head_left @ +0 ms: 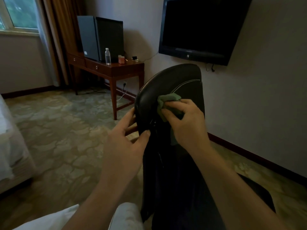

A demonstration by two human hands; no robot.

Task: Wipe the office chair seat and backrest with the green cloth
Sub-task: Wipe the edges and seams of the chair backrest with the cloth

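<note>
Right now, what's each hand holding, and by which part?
Right hand grips the green cloth by its lower part; left hand grips the black leather backrest at its side edge.

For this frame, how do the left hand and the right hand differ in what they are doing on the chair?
The left hand holds no cloth and grips the side edge of the backrest, thumb on the front. The right hand holds the bunched green cloth against the front face. The left hand is at the rim, the right hand further in. Both are in contact with the backrest.
</note>
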